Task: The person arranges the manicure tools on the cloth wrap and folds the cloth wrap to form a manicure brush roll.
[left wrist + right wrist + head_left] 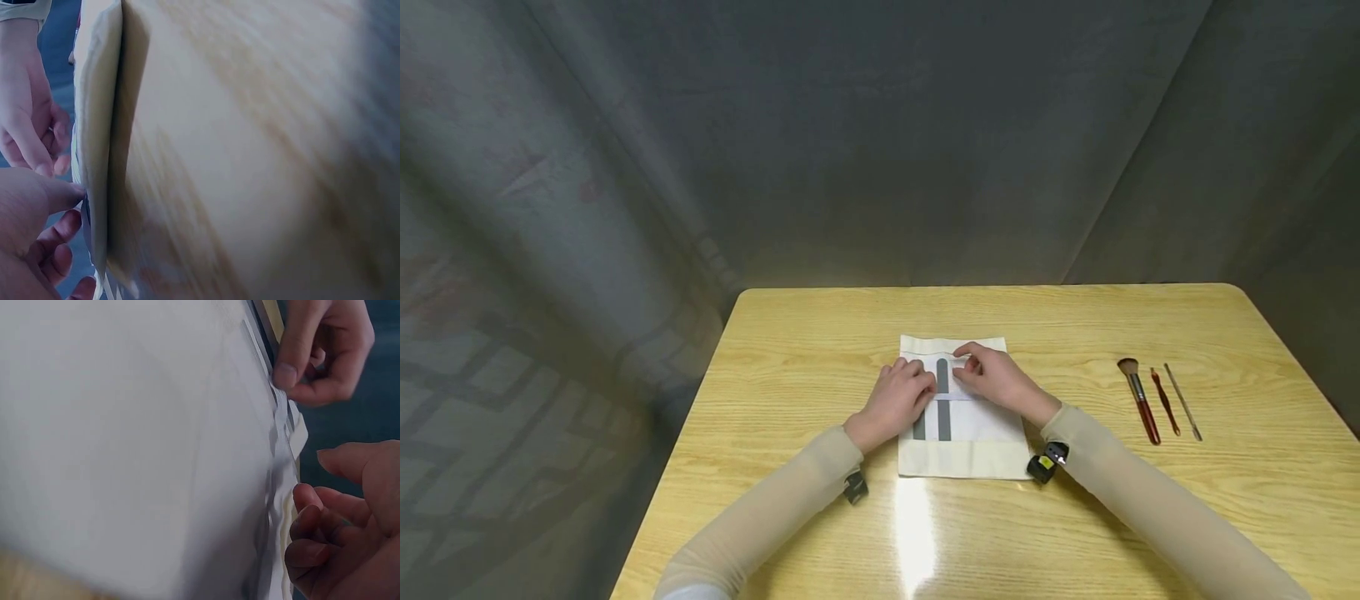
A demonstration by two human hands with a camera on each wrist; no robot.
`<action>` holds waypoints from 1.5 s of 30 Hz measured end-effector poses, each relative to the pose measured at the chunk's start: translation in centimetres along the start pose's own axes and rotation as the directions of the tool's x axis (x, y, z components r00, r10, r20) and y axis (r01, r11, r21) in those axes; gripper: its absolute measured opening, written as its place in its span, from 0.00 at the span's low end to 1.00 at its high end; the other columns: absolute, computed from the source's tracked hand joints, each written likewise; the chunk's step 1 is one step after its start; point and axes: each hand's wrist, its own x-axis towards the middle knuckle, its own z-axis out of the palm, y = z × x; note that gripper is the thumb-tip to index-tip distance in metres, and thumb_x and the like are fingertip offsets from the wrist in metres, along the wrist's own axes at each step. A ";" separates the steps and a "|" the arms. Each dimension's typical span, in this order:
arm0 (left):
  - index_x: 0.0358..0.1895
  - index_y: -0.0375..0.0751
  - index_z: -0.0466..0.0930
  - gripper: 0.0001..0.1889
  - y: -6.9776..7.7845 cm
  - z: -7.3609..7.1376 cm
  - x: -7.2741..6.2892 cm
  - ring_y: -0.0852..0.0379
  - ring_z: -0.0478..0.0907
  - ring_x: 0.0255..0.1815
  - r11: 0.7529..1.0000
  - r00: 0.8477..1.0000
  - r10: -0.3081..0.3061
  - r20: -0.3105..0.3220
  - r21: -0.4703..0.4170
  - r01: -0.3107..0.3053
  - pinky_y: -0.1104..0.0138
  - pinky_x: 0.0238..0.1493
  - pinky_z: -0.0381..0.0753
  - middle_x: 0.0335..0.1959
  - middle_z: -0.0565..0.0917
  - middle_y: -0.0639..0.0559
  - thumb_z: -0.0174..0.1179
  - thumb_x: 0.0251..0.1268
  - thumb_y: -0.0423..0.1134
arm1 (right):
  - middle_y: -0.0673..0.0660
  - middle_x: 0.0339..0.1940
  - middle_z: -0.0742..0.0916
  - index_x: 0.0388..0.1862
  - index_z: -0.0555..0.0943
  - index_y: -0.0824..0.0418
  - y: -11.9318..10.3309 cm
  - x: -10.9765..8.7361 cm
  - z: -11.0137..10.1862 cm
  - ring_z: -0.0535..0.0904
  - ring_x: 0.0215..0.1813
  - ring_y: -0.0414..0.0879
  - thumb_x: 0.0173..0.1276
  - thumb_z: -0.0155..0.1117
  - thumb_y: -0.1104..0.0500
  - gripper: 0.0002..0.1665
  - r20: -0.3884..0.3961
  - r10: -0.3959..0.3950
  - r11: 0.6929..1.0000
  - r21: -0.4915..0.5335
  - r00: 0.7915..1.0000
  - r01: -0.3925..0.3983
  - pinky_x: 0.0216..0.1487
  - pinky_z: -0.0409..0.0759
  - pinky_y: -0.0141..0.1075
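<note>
A cream-and-white cloth tool roll (966, 459) lies spread on the table, a pale elastic band (957, 397) running across its middle. Two flat grey strips, one with a rounded top (942, 375) and one partly hidden by my left hand (919, 427), lie lengthwise under the band. My left hand (898, 396) is over the roll's left side; its thumb and forefinger pinch the band (281, 419), as the right wrist view shows. Just right of the rounded strip, my right hand (996, 379) hovers over the cloth, fingers loosely bent and thumb apart, holding nothing.
On the table's right side lie a brush with a red-brown handle (1138, 402), a slim red-brown tool (1165, 402) and a thin metal rod (1183, 402). The wooden table (805, 333) ends before a dark grey curtain (910, 167).
</note>
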 end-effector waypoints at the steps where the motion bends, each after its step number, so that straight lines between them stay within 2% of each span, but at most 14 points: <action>1: 0.40 0.52 0.84 0.05 0.0 0.0 0.0 0.55 0.70 0.42 1.000 1.000 0.000 -0.001 -0.004 0.000 0.62 0.44 0.66 0.40 0.79 0.56 0.61 0.78 0.42 | 0.54 0.31 0.83 0.60 0.80 0.69 0.1 -0.2 -0.2 0.75 0.30 0.43 0.75 0.66 0.60 0.19 -0.003 0.002 1.000 -0.004 1.000 -0.002 0.33 0.74 0.36; 8: 0.40 0.52 0.85 0.05 0.2 0.1 0.1 0.56 0.70 0.42 1.000 1.000 -0.003 -0.012 -0.030 0.002 0.63 0.43 0.66 0.40 0.80 0.57 0.61 0.78 0.43 | 0.54 0.31 0.82 0.58 0.80 0.69 0.9 -1.8 -2.2 0.74 0.28 0.43 0.76 0.65 0.59 0.18 -0.017 0.011 0.999 -0.033 1.000 -0.011 0.30 0.73 0.35; 15: 0.40 0.52 0.86 0.05 0.7 0.1 0.3 0.56 0.72 0.43 0.999 0.999 0.016 -0.033 -0.039 -0.017 0.63 0.44 0.67 0.41 0.82 0.56 0.61 0.77 0.43 | 0.53 0.32 0.83 0.59 0.80 0.69 2.3 -4.4 -4.9 0.73 0.27 0.42 0.78 0.64 0.59 0.18 -0.030 0.011 0.998 -0.058 0.999 -0.013 0.27 0.72 0.35; 21: 0.45 0.53 0.87 0.06 0.9 0.1 0.5 0.56 0.73 0.47 0.999 1.000 0.026 -0.006 -0.028 -0.026 0.62 0.47 0.68 0.43 0.82 0.57 0.60 0.78 0.45 | 0.53 0.34 0.84 0.62 0.79 0.70 3.8 -6.8 -6.8 0.76 0.28 0.41 0.80 0.62 0.58 0.20 -0.033 0.048 0.993 -0.106 0.998 -0.052 0.28 0.73 0.36; 25: 0.46 0.54 0.87 0.07 1.2 -0.2 0.7 0.57 0.73 0.47 0.999 1.000 0.023 0.011 -0.031 -0.023 0.62 0.47 0.68 0.43 0.81 0.57 0.60 0.79 0.46 | 0.53 0.33 0.84 0.61 0.79 0.71 5.1 -8.1 -7.8 0.76 0.27 0.40 0.79 0.62 0.58 0.20 -0.065 0.065 0.988 -0.139 0.996 -0.074 0.27 0.72 0.36; 31: 0.50 0.53 0.88 0.09 1.8 -0.3 1.0 0.57 0.74 0.44 0.998 0.999 0.032 0.020 -0.045 -0.031 0.63 0.45 0.68 0.46 0.84 0.57 0.58 0.79 0.44 | 0.57 0.34 0.86 0.59 0.79 0.72 6.8 -9.8 -9.8 0.78 0.27 0.42 0.80 0.61 0.57 0.20 -0.124 0.094 0.969 -0.218 0.988 -0.119 0.26 0.73 0.37; 37: 0.51 0.52 0.89 0.10 2.1 0.0 1.3 0.55 0.75 0.46 0.999 0.999 0.025 0.029 -0.035 -0.024 0.63 0.46 0.68 0.49 0.85 0.56 0.57 0.80 0.44 | 0.57 0.29 0.84 0.49 0.80 0.71 8.2 -11.2 -11.8 0.74 0.26 0.45 0.80 0.60 0.58 0.15 -0.184 0.128 0.941 -0.289 0.975 -0.178 0.28 0.72 0.39; 40: 0.52 0.53 0.89 0.10 2.2 0.2 1.4 0.55 0.75 0.46 0.999 0.999 0.017 0.034 -0.029 -0.016 0.63 0.46 0.69 0.48 0.85 0.56 0.57 0.80 0.44 | 0.59 0.29 0.84 0.48 0.79 0.72 8.9 -11.9 -12.8 0.74 0.27 0.46 0.81 0.59 0.57 0.16 -0.178 0.168 0.930 -0.296 0.970 -0.216 0.29 0.72 0.41; 45: 0.52 0.53 0.89 0.10 2.4 0.1 1.7 0.57 0.74 0.43 1.000 0.999 0.011 0.041 -0.029 -0.010 0.64 0.45 0.69 0.44 0.84 0.57 0.58 0.79 0.44 | 0.64 0.32 0.85 0.48 0.75 0.75 9.7 -12.6 -13.6 0.74 0.23 0.46 0.81 0.57 0.56 0.19 -0.147 0.234 0.918 -0.292 0.961 -0.268 0.24 0.71 0.41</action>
